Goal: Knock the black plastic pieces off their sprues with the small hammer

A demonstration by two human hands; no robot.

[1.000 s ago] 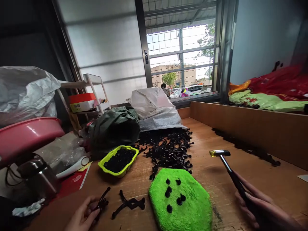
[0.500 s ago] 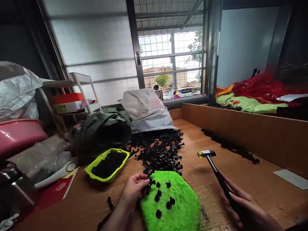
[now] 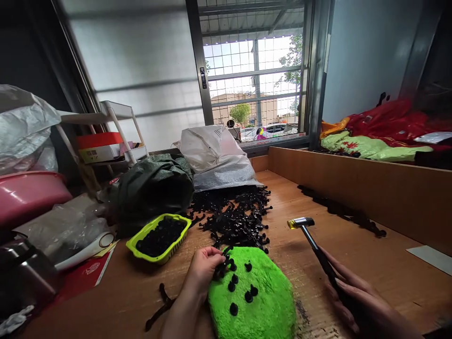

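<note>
My left hand [image 3: 203, 268] is closed on a black plastic part [image 3: 223, 267] at the upper left edge of a bright green fuzzy pad [image 3: 261, 301]. Several small black caps [image 3: 243, 287] sit on the pad. My right hand [image 3: 353, 299] grips the dark handle of a small hammer [image 3: 310, 238], whose chrome head with a yellow tip hangs above the wooden table [image 3: 353, 254] to the right of the pad. Another long black part [image 3: 158, 310] lies on the table under my left forearm.
A pile of black plastic parts [image 3: 236, 216] spills from a white sack [image 3: 215, 155] behind the pad. A yellow-green tray [image 3: 158, 238] of black pieces stands at the left, a dark green bag [image 3: 151, 188] behind it. A wooden wall [image 3: 353, 188] borders the right side; a pink basin [image 3: 28, 195] sits far left.
My left hand rose from the table's near left edge with a black part and brought it to the pad's upper left edge. The hammer stayed raised in my right hand.
</note>
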